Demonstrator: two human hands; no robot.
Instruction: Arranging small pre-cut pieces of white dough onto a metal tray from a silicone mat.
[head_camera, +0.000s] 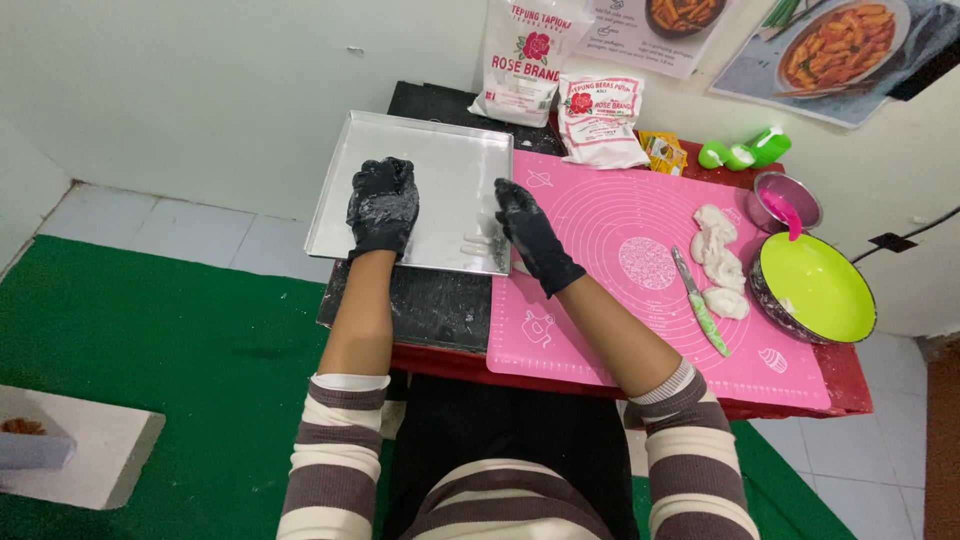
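Note:
Both my hands wear black gloves dusted with flour. My left hand (382, 203) lies curled on the silver baking tray (430, 150), fingers closed with nothing visible in it. My right hand (527, 228) rests at the tray's right edge, fingers touching small white dough sticks (478, 243) lying in the tray's near right corner. A pink silicone mat (620, 300) lies to the right of the tray.
On the mat lie white dough lumps (720, 258) and a green-handled knife (698, 300). A green-lined pan (812, 287) and a small metal bowl (790, 200) stand at the right. Two flour bags (600, 120) lean against the wall. Green carpet covers the floor.

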